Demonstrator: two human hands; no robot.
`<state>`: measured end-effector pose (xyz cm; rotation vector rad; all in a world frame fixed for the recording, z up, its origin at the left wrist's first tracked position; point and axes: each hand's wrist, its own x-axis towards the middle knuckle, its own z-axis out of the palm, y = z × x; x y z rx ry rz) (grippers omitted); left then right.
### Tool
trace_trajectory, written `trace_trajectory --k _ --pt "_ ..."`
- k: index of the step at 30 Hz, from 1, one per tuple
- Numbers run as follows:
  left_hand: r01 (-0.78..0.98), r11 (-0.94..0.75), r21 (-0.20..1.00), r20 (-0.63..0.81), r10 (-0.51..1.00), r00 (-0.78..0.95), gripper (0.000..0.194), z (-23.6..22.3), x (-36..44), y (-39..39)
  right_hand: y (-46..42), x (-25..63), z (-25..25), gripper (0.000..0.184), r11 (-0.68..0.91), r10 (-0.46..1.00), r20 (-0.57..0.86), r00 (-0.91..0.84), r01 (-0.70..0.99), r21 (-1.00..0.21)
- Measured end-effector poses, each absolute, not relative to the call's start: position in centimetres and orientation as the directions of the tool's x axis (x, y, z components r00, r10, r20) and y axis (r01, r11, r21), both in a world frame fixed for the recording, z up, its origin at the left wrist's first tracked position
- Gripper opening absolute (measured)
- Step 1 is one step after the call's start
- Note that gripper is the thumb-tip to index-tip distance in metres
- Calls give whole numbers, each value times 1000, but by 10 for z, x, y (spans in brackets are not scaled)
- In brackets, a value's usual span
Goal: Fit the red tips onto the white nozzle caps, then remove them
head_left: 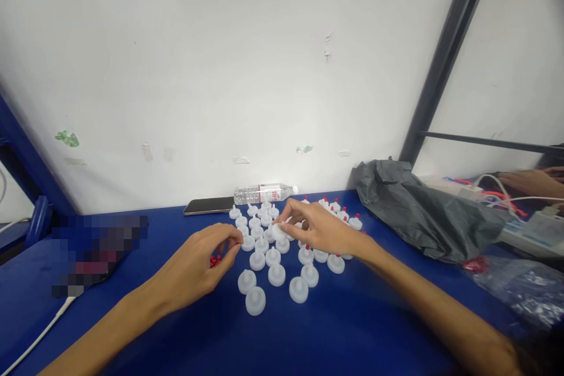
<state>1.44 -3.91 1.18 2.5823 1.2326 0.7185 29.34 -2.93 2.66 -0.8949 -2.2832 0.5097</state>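
Note:
My right hand [311, 226] pinches a white nozzle cap [278, 232] between thumb and fingers, just above the group. My left hand [200, 264] is curled, thumb and fingertips close together at the group's left side; whatever they hold is too small to make out. Small red tips [215, 261] show through the gap in that hand, partly hidden by it. Several white nozzle caps [277, 274] stand on the blue table [282, 341], nozzles up, without red tips. To the right, partly behind my right forearm, several red-tipped caps [336, 264] stand.
Along the wall lie a clear plastic bottle [264, 193] and a dark phone [209, 205]. A grey plastic bag [414, 211] lies at right, with a clear bag [520, 294] nearer. A co-worker's hand [529, 183] shows far right. A white cable [39, 335] runs at left.

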Motion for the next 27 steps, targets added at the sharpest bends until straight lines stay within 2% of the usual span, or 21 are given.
trace_trajectory --k 2,5,7,13,18,27 --pt "653 -661 369 393 748 535 16 10 16 -41 -30 286 17 13 758 649 513 -561 534 -374" --pt "623 -671 402 423 739 524 14 10 21 -45 -30 275 5 13 828 477 618 -625 555 -77" --pt "615 -655 440 414 755 508 14 10 25 -49 -33 270 1 13 857 385 632 -672 514 25" --pt "567 -629 532 425 778 463 14 7 33 -57 -41 262 3 10 861 306 663 -683 496 113" --pt "544 -656 523 467 755 461 12 2 33 -55 -42 260 1 10 854 297 672 -679 503 131" --pt "528 -656 539 418 753 508 16 1 33 -54 -42 259 -1 11 850 275 708 -650 509 137"
